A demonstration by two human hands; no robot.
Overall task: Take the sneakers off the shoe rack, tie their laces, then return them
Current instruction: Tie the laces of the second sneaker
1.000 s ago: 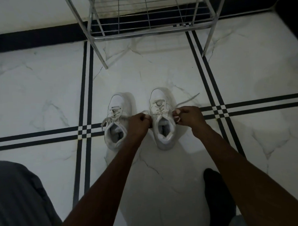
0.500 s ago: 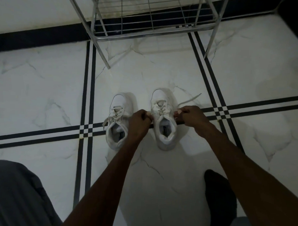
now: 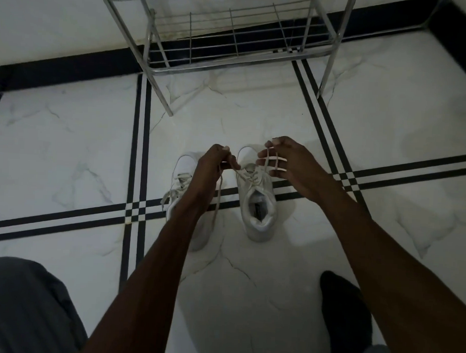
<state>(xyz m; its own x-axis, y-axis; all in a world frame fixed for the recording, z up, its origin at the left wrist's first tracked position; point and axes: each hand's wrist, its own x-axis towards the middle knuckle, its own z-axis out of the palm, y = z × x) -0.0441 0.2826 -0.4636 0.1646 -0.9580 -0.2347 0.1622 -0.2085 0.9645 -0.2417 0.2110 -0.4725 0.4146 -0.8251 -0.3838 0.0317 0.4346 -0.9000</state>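
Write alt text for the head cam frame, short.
Seen from above, a person's left hand and right hand pull the laces of the right-hand white sneaker on a marble floor. A second white sneaker sits beside it, partly hidden by the left forearm, laces loose. A metal shoe rack stands just beyond.

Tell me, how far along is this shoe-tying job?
Done: both white sneakers are off the metal shoe rack and sit on the marble floor. In hand: the left hand and right hand each hold a lace end of the right sneaker, no finished bow visible. Left: the left sneaker has loose laces, and both must go back on the rack.
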